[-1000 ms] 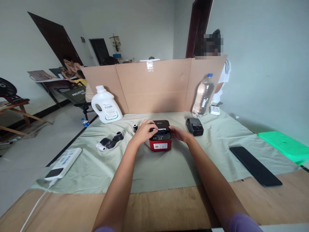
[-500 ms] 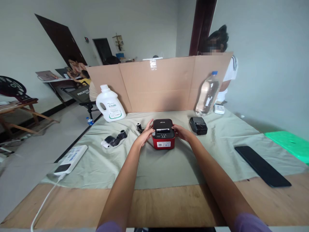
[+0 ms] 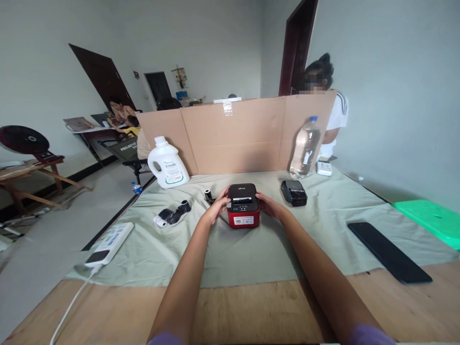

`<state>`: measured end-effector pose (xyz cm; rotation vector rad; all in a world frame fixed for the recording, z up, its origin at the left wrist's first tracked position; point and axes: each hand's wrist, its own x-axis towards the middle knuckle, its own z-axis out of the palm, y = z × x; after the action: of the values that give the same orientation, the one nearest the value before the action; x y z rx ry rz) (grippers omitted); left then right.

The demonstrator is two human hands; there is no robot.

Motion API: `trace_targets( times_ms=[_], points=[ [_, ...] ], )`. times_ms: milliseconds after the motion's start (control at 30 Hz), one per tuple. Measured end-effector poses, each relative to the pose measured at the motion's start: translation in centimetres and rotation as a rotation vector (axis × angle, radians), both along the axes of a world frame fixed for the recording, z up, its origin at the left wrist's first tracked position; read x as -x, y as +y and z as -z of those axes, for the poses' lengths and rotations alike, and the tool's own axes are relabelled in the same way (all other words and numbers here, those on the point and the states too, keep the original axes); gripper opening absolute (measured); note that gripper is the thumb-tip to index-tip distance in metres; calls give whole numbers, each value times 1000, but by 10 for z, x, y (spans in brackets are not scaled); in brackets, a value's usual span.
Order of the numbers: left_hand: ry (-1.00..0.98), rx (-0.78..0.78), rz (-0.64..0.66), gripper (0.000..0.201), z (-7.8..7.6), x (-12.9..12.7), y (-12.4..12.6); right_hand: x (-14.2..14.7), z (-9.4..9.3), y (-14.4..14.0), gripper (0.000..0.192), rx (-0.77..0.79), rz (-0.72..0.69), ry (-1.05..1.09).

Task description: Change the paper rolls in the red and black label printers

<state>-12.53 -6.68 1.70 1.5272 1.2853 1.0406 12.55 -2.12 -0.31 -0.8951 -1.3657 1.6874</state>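
A small red-and-black label printer stands on the green cloth in the middle, a white sticker on its front and a paper slot on top. My left hand grips its left side, and my right hand holds the opposite side, fingertips near the top edge. Behind my left hand lies a small black roll with a white core, partly hidden. A smaller black portable printer sits to the right of my right hand. Black and white rolls with a dark cable rest on the left.
A white detergent bottle and a clear water bottle stand before a cardboard screen. A white power strip lies at left, a black phone at right, beside a green stool. People sit beyond the screen.
The head view has tilted slightly upward, so the table's things appear lower. Both hands stay on the printer's sides, and the right fingers have shifted slightly along its edge.
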Motion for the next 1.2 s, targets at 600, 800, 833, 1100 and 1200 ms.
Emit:
trace_targets(
  times_ms=[600, 800, 833, 1100, 1200],
  points=[
    [596, -263, -424, 27, 19, 82, 53, 1, 5, 4, 41, 28, 52, -29],
    [637, -313, -488, 34, -7, 100, 39, 1, 12, 8, 41, 4, 42, -8],
    [649, -296, -484, 36, -14, 106, 34, 1, 12, 8, 41, 7, 47, -7],
    [695, -77, -310, 38, -52, 127, -9, 2, 8, 7, 35, 47, 69, -17],
    [657, -37, -333, 39, -70, 119, -24, 2, 9, 8, 34, 45, 60, 3]
  ],
)
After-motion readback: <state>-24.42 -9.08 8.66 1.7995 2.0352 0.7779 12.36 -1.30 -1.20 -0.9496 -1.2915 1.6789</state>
